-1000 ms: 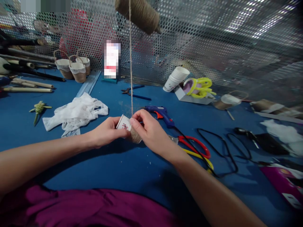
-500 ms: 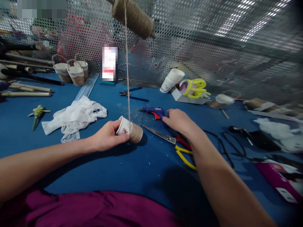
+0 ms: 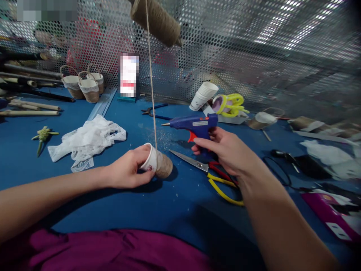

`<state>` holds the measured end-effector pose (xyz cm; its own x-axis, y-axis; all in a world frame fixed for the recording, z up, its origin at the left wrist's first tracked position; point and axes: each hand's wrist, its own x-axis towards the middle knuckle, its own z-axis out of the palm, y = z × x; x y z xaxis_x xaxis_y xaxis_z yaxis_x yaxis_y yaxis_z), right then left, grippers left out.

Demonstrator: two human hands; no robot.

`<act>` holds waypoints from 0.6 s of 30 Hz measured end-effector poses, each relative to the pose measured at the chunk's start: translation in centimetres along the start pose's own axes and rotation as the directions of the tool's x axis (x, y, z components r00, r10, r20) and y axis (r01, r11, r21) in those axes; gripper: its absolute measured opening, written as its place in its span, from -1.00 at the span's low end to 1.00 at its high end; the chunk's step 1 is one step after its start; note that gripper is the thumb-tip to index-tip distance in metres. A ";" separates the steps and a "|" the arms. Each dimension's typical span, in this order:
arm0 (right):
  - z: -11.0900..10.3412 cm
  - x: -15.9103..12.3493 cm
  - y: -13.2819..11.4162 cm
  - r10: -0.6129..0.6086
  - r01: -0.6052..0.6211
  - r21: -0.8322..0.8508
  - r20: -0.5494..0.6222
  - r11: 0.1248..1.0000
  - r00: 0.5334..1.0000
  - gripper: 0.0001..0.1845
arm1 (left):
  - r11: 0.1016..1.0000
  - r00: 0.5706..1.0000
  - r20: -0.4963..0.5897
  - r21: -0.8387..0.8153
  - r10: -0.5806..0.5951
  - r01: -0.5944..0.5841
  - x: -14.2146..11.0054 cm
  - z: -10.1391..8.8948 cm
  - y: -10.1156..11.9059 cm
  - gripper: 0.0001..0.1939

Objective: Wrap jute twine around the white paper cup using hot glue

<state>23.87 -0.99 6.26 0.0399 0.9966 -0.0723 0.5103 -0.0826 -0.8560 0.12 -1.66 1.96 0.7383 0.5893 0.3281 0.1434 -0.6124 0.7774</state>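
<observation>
My left hand is closed on a white paper cup, tilted with its mouth to the left. Jute twine is wound round the cup's lower part, and a strand runs from it up to a big twine spool. In my right hand is a blue hot glue gun, lifted off the table, with its nozzle pointing left above the cup. Below the gun, scissors with red and yellow handles lie on the blue table.
White lace lies left, near a green woven piece. Small twine baskets, a phone and pliers are farther back. Stacked paper cups and a roll of yellow tubing stand back right. A black cord trails right.
My right hand has taken hold of the glue gun and raised it from the table. The cup has turned and shifted slightly down and to the right in my left hand.
</observation>
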 end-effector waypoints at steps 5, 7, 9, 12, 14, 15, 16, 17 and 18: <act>0.4 -1.2 0.0 0.024 -0.026 0.190 0.012 0.981 1.000 -0.72 | 0.978 0.923 0.325 -0.039 0.208 -0.206 -0.5 1.3 2.9 -0.71; 0.6 -1.2 0.1 0.006 -0.008 0.235 0.011 0.972 1.000 -0.73 | 0.970 0.880 0.409 -0.087 0.241 -0.225 -0.7 1.7 3.6 -0.66; 0.8 -1.2 0.2 -0.006 0.003 0.282 0.012 0.959 1.000 -0.75 | 0.972 0.895 0.381 -0.132 0.231 -0.195 -0.8 1.6 3.4 -0.66; 1.1 -1.6 0.2 -0.001 -0.011 0.278 0.043 0.961 0.999 -0.80 | 0.987 0.994 0.102 -0.159 0.033 -0.017 -0.5 1.0 1.8 -0.88; 1.3 -2.0 0.1 0.002 -0.017 0.211 0.067 0.977 0.998 -0.82 | 0.930 0.970 -0.041 -0.299 -0.238 0.215 -0.2 0.6 0.3 -0.88; 1.3 -2.3 0.0 0.006 -0.017 0.159 0.069 0.987 0.998 -0.81 | 0.868 0.938 -0.050 -0.399 -0.342 0.295 0.0 0.4 -0.4 -0.83; 1.4 -2.6 -0.2 0.009 -0.016 0.099 0.066 0.995 0.998 -0.79 | 0.813 0.910 -0.051 -0.471 -0.411 0.341 0.1 0.2 -1.0 -0.80; 1.4 -2.9 -0.4 0.012 -0.014 0.032 0.062 0.999 0.998 -0.76 | 0.784 0.894 -0.069 -0.514 -0.444 0.349 0.2 0.1 -1.4 -0.78; 1.4 -3.1 -0.7 0.013 -0.010 -0.038 0.065 0.999 0.998 -0.73 | 0.769 0.886 -0.069 -0.530 -0.459 0.358 0.3 0.1 -1.8 -0.78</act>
<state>22.18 -4.08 6.33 -0.0097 0.9931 -0.1165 0.5421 -0.0927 -0.8352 0.17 -0.44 0.65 0.5426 0.8395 -0.0297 0.0252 0.0191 0.9995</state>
